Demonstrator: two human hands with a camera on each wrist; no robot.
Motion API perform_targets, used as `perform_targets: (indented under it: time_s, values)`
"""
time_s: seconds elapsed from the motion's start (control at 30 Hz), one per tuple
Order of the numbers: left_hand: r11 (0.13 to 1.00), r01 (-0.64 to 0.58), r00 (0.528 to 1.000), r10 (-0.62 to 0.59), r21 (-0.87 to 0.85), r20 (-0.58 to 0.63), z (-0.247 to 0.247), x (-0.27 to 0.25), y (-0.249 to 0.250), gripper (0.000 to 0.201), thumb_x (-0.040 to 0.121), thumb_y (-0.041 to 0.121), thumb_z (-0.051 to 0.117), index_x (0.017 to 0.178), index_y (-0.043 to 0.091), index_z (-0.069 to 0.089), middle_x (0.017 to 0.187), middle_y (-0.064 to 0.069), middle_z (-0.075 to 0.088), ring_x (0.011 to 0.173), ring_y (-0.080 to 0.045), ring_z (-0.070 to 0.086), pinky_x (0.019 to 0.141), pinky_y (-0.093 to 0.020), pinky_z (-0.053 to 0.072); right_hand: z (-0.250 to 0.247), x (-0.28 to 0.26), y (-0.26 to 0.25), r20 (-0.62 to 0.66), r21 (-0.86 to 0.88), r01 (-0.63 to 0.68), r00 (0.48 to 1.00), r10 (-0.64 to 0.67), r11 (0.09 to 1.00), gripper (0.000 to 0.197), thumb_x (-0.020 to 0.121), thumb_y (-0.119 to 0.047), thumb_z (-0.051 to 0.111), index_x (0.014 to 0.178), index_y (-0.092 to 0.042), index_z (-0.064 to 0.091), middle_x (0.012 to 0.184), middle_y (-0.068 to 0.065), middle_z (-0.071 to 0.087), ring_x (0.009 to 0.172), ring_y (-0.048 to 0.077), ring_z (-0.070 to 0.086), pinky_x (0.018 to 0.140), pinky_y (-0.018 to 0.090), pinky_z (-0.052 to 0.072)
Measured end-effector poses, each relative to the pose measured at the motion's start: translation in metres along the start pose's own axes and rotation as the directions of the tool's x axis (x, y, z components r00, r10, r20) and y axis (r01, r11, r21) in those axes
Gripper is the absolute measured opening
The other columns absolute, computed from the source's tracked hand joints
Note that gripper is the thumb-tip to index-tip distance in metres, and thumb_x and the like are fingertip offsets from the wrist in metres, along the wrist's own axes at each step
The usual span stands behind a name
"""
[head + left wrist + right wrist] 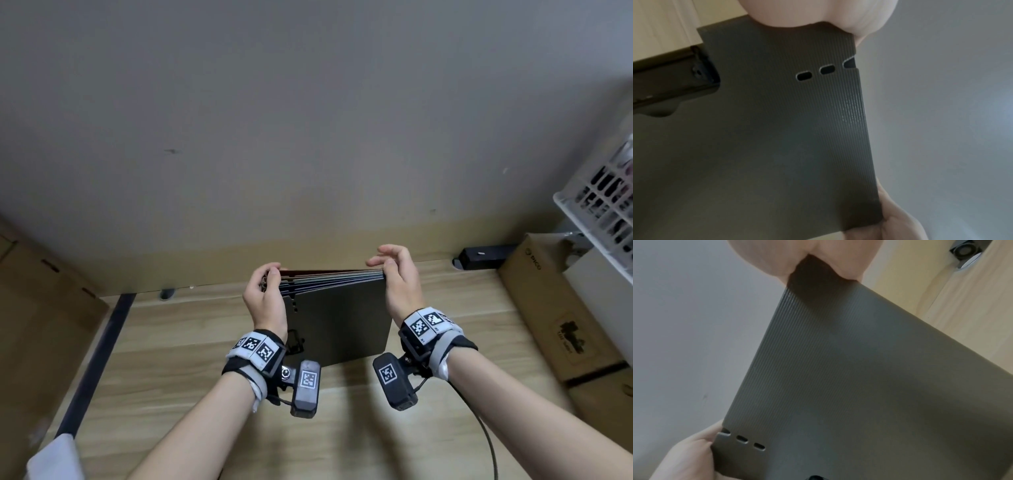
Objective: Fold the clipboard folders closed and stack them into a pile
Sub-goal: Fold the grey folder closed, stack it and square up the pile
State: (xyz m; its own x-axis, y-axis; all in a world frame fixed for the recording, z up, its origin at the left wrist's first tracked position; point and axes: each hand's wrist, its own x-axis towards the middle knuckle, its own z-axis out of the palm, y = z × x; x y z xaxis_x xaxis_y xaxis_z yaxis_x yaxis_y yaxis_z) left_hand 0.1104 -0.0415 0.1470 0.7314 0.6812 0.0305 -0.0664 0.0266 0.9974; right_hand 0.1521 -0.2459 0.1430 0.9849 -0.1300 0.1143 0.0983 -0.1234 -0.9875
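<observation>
A stack of several closed clipboard folders stands on edge on the wooden table, its dark grey ribbed cover facing me. My left hand grips the stack's top left corner with curled fingers. At the top right corner my right hand holds the stack, thumb on the near face and fingers lifted over the top edge. The left wrist view shows the grey cover with slotted holes under my left hand. In the right wrist view the same cover runs from my right hand down to my left hand.
A plain wall rises just behind the table. A cardboard box and a white lattice basket stand at the right, with a small black device by the wall. More cardboard lies left. A black cable trails from my right wrist.
</observation>
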Motion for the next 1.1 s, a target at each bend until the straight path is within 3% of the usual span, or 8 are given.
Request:
perform_targets:
  time_s: [0.17,0.3,0.57,0.67,0.77,0.83,0.97,1.1]
  values:
    - [0.999,-0.031,1.000,0.031,0.036,0.002,-0.003,-0.003,-0.003,0.013,0.095,0.010,0.055,0.095,0.015,0.067,0.095,0.004,0.066,0.096,-0.015,0.059,0.090,-0.026,0.047,-0.009,-0.005,0.001,0.055,0.103,-0.046,0.998,0.041,0.994,0.018,0.099,-0.025,0.051,0.113,-0.015,0.057,0.095,0.002,0.069,0.090,0.007,0.063,0.088,0.025,0.046]
    - [0.998,-0.039,0.999,0.039,0.042,-0.006,-0.005,-0.007,-0.005,0.011,0.095,0.010,0.055,0.096,0.012,0.065,0.091,0.004,0.064,0.091,-0.014,0.058,0.082,-0.021,0.045,-0.026,-0.022,0.019,0.162,0.084,-0.130,0.980,0.115,0.988,0.039,0.090,-0.043,0.061,0.120,-0.019,0.057,0.114,-0.006,0.064,0.106,0.004,0.057,0.095,0.025,0.042]
    - [0.999,-0.011,0.999,0.009,0.051,0.040,-0.012,-0.017,0.000,0.005,0.090,0.020,0.066,0.090,0.024,0.068,0.093,0.010,0.067,0.091,-0.005,0.060,0.088,-0.025,0.046,-0.037,-0.034,0.051,0.319,0.003,-0.097,0.943,0.091,0.995,0.049,0.069,-0.006,0.085,0.114,-0.014,0.067,0.105,-0.003,0.074,0.098,0.008,0.070,0.085,0.022,0.052]
    - [0.995,-0.018,0.985,0.000,0.100,0.175,-0.022,-0.025,0.002,0.025,0.089,0.027,0.069,0.113,0.019,0.064,0.106,0.015,0.064,0.098,0.013,0.057,0.087,-0.011,0.043,-0.035,-0.031,0.058,0.284,0.019,-0.096,0.955,0.087,0.995,0.050,0.067,-0.004,0.085,0.113,-0.014,0.067,0.104,-0.005,0.074,0.097,0.010,0.070,0.089,0.025,0.054]
    - [0.986,0.021,0.958,-0.067,0.164,0.279,-0.039,-0.036,-0.008,0.042,0.083,0.034,0.075,0.120,0.033,0.056,0.116,0.013,0.064,0.109,0.004,0.059,0.093,-0.013,0.044,-0.036,-0.031,0.069,0.297,-0.014,-0.116,0.948,0.115,0.993,0.051,0.066,-0.006,0.086,0.112,-0.015,0.067,0.102,-0.007,0.074,0.095,0.010,0.070,0.089,0.027,0.055]
    - [0.969,-0.009,0.932,-0.082,0.248,0.352,-0.053,-0.035,-0.022,0.057,0.077,0.026,0.082,0.126,0.023,0.054,0.116,0.012,0.066,0.107,0.005,0.062,0.094,-0.012,0.045,-0.038,-0.033,0.083,0.304,-0.070,-0.148,0.939,0.162,0.987,0.049,0.064,-0.010,0.088,0.110,-0.016,0.069,0.100,-0.007,0.075,0.095,0.011,0.071,0.089,0.033,0.056]
    - [0.841,-0.051,0.847,-0.249,0.538,0.469,-0.075,-0.024,-0.063,0.064,0.065,0.024,0.089,0.121,0.014,0.058,0.113,0.001,0.069,0.107,-0.015,0.066,0.093,-0.032,0.054,-0.042,-0.040,0.102,0.305,-0.183,-0.158,0.929,0.209,0.970,0.044,0.063,-0.016,0.088,0.104,-0.015,0.071,0.099,-0.004,0.075,0.095,0.014,0.071,0.090,0.040,0.056]
    - [0.596,-0.178,0.829,-0.338,0.783,0.446,-0.084,-0.021,-0.090,0.050,0.070,0.040,0.075,0.114,0.024,0.060,0.106,0.009,0.068,0.099,-0.015,0.065,0.086,-0.030,0.053,-0.039,-0.049,0.110,0.272,-0.283,-0.158,0.933,0.237,0.946,0.027,0.066,-0.026,0.085,0.088,-0.031,0.070,0.095,-0.007,0.074,0.094,0.017,0.069,0.090,0.046,0.055]
